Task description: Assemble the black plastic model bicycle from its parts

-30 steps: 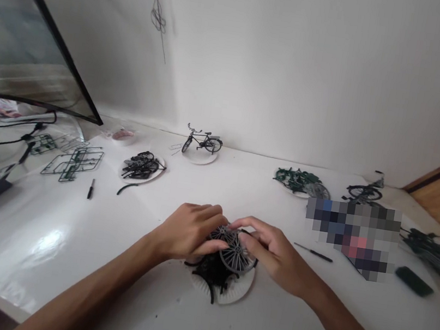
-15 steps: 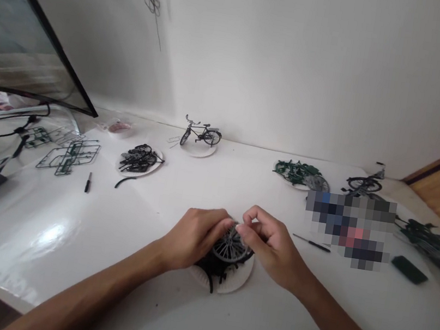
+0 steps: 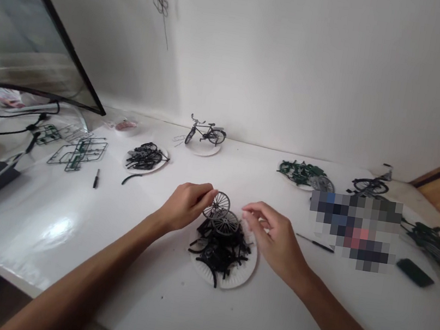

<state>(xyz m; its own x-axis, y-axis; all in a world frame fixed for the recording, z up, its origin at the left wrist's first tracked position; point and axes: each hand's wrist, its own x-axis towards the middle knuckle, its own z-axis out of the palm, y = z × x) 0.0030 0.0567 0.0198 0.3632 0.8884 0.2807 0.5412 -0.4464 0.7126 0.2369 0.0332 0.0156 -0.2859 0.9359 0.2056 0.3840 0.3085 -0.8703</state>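
A grey spoked model bicycle wheel (image 3: 221, 203) is pinched at its left rim between the thumb and fingers of my left hand (image 3: 187, 204). Just below it, a second spoked wheel (image 3: 226, 224) rests on a heap of black model bicycle parts (image 3: 217, 253). A white paper plate (image 3: 242, 278) with a fluted rim carries the heap. To the right of the wheels hovers my right hand (image 3: 270, 233), its thumb and fingertips slightly apart, with nothing visible between them.
Plates of black parts (image 3: 146, 158) and green parts (image 3: 299, 172) stand farther back. An assembled model bicycle (image 3: 207, 133) is at the wall. Left lie a screwdriver (image 3: 96, 178) and green sprues (image 3: 79, 152); right, another screwdriver (image 3: 321, 246) and a dark green block (image 3: 414, 272).
My hands have moved apart. My left hand has shifted up and left with one wheel, uncovering the second wheel and the parts heap. My right hand has come away from the wheel. The view shifted slightly.
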